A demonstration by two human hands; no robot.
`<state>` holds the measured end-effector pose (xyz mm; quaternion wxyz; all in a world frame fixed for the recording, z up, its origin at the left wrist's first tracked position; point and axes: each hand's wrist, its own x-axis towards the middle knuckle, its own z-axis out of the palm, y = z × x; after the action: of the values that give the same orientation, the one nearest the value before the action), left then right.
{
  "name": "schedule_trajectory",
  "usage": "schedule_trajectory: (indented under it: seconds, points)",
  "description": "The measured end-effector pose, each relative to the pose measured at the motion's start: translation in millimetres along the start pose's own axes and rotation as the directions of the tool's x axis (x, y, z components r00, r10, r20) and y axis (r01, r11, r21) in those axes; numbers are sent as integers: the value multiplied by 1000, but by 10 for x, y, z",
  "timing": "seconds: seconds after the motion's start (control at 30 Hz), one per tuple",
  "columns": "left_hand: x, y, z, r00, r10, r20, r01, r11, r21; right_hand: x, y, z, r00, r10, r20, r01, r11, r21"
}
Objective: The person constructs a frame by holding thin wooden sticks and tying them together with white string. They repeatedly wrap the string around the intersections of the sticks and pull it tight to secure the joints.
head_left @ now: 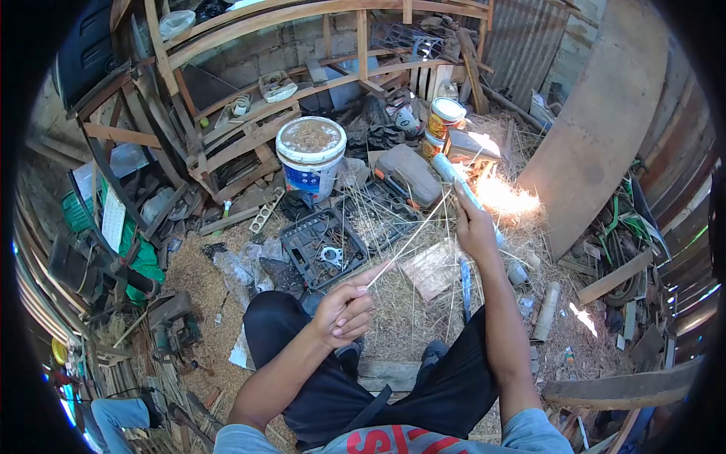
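My left hand (344,316) is closed round a thin pale stick (412,238), index finger stretched along it. The stick slants up and right, its far end beside my right hand. My right hand (476,231) grips a long light-blue tool (452,172) that points away from me; I cannot tell whether it is a blade or a tube. Below the stick a flat piece of wood (431,270) lies on the straw-strewn ground. Right of that wood is a narrow blue tool (465,287).
An open black tool case (324,246) lies ahead, left of centre. Behind it stands a white bucket (311,147). A grey hard case (408,175) and stacked paint tins (446,115) are farther back. A large board (597,129) leans at right. Curved wooden framing (280,38) spans the back.
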<state>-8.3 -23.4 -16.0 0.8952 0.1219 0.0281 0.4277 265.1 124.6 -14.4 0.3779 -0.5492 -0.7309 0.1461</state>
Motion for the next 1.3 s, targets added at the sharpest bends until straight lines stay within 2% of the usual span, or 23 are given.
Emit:
schedule_trajectory:
  seconds: [0.07,0.17,0.2,0.3,0.43,0.57,0.8,0.9,0.93,1.0,1.03,1.1,1.17,1.23,1.3]
  points:
    - [-50,37,69,1000,-3,13,3,1000,-18,72,193,-52,995,-58,-81,64,995,76]
    - [-160,85,93,1000,-16,21,17,998,-56,147,459,-44,979,-122,-164,117,992,-43]
    - [-222,103,69,999,-26,26,28,996,-85,136,414,-94,994,20,-103,-23,999,-25]
    - [-418,155,31,1000,4,-25,-7,993,-116,111,312,-135,996,56,-63,-60,995,-77]
    - [-607,221,88,998,2,-63,-8,996,-94,147,407,-61,987,-95,-128,84,993,-87]
    - [-666,227,123,998,-3,-70,-2,998,-65,190,404,-109,992,-72,-104,53,984,-171]
    - [-840,208,209,993,-13,-121,10,1000,-25,314,745,-253,972,96,-215,-118,989,-89]
    - [-808,180,204,988,-15,-154,7,999,-47,333,835,-177,968,74,-240,-126,970,-207]
    - [-852,193,218,992,8,-127,-12,1000,-28,386,1334,-107,922,176,-344,-228,967,-117]
    - [-987,248,278,996,48,-72,-47,999,14,490,2315,31,766,369,-527,-361,924,122]
    - [-1016,275,329,990,126,-65,-122,990,70,436,2261,8,770,389,-506,-380,916,125]
    - [-973,311,341,978,202,-56,-199,978,57,324,1923,-98,789,414,-455,-407,906,119]
    - [-729,312,327,979,203,1,-203,979,14,224,1096,-50,858,498,-122,-429,828,361]
    - [-393,284,329,972,233,24,-233,972,1,91,487,40,911,397,113,-396,763,511]
    - [-72,322,270,968,253,0,-253,968,5,-34,-94,61,900,398,178,-408,625,665]
